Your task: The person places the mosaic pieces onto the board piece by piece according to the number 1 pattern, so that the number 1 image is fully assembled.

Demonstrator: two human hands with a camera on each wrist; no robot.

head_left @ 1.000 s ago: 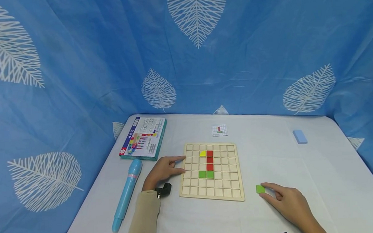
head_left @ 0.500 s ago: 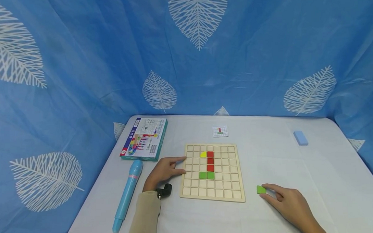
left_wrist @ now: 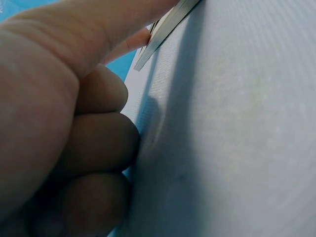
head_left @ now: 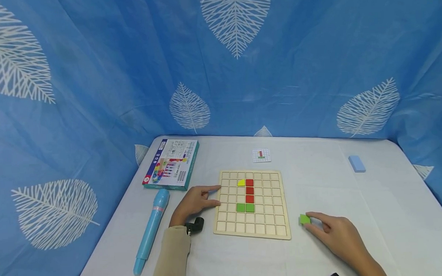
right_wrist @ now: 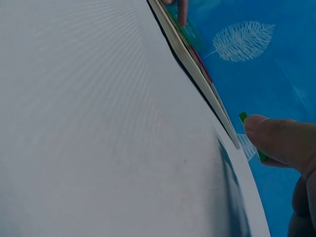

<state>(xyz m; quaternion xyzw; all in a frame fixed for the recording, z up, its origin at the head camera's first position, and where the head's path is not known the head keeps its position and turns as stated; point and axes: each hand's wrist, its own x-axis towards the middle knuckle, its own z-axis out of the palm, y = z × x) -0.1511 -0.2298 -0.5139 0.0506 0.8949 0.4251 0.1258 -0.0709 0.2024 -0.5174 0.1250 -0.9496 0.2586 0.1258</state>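
In the head view my right hand (head_left: 341,235) pinches a small green square tile (head_left: 304,219) between thumb and index finger, held off the board's right side. The right wrist view shows the thumb over this tile (right_wrist: 243,116), mostly covering it. My left hand (head_left: 195,202) touches the left edge of a wooden grid board (head_left: 224,223) with its index finger and thumb spread apart. In the left wrist view its other fingers (left_wrist: 101,143) are curled. Set in the board are a yellow tile (head_left: 241,182) with one slanted side, a column of three red tiles (head_left: 249,190) and two green tiles (head_left: 245,207).
Behind the board lies a small card (head_left: 261,155) printed with a coloured grid pattern. A flat box (head_left: 170,164) and a light-blue tube-like object (head_left: 150,234) lie to the left. A blue block (head_left: 356,164) sits far right on the white-covered table (head_left: 324,171).
My right hand has shifted slightly left and away from me with the green tile, which has turned a little. The left hand and the board stay put.
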